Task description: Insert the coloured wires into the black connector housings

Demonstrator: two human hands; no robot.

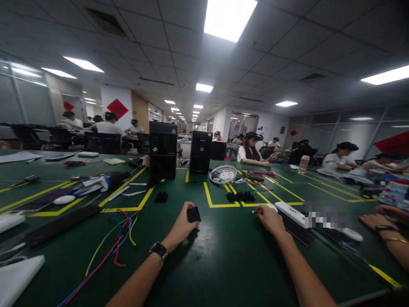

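My left hand [180, 228], a watch on its wrist, is closed around a small black block [193, 214] just above the green table [204, 273]. Over to the right, the fingers of my right hand [270, 218] are pinched together. A tiny yellowish tip shows at them, too small to name. Beyond my hands lie a small black piece with raised points [161, 196] and a longer row of similar black pieces [240, 196]. Beside my right hand are a white power bank-like slab [291, 213] and a dark flat strip [297, 230].
Coloured wires [121, 238] lie left of my left hand. Two black computer towers [162, 149] stand ahead, with a white basket [223, 174] and more wires [255, 183] to their right. Another person's hands [380, 219] rest at the right edge.
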